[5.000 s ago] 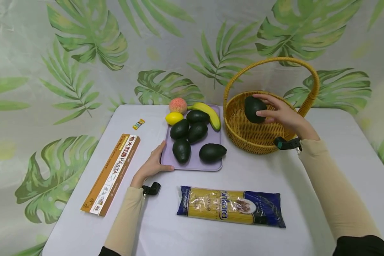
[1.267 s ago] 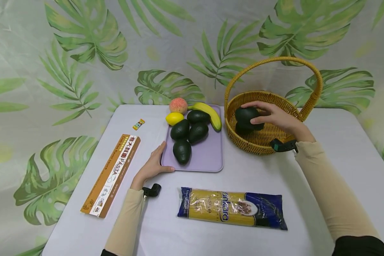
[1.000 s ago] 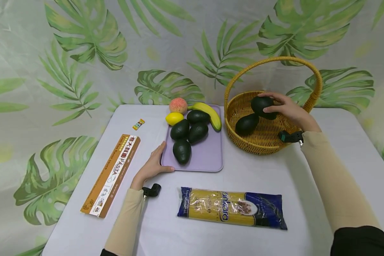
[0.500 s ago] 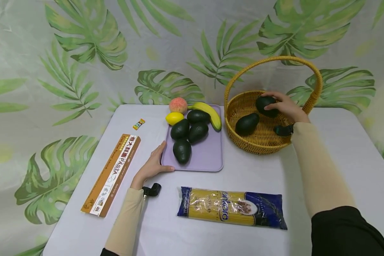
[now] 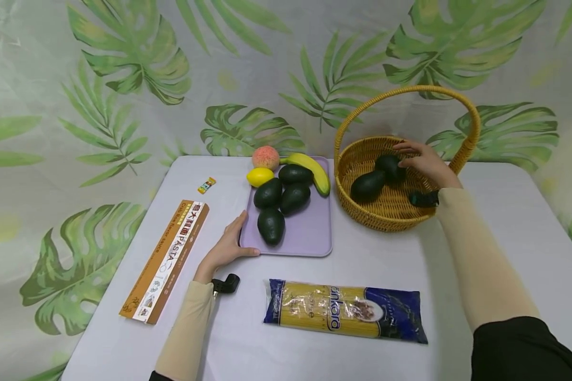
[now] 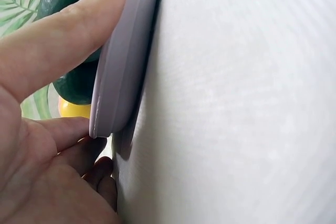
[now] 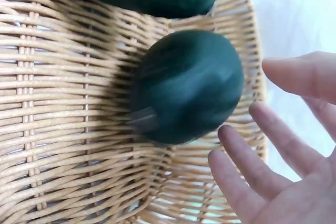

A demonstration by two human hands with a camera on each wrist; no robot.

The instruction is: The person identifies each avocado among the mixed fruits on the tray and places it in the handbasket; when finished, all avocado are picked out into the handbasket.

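Two dark green avocados lie in the wicker basket: one avocado to the left, another avocado behind it on the right. Beside the rear one is my right hand, fingers spread and apart from it, as the right wrist view shows around the avocado. My left hand rests against the near left corner of the lilac tray, thumb along the front edge and fingers along the left side. Several avocados lie on the tray with a banana, a lemon and a peach.
A blue-and-yellow spaghetti packet lies in front of the tray. On the left are a long pasta box and a small wrapped candy. The basket's tall handle arches above its opening; a leaf-print cloth hangs behind the table.
An avocado has left the tray's front right and now sits in the basket's back right, released by my right hand. An earlier one went in before it. My left hand has stayed put.
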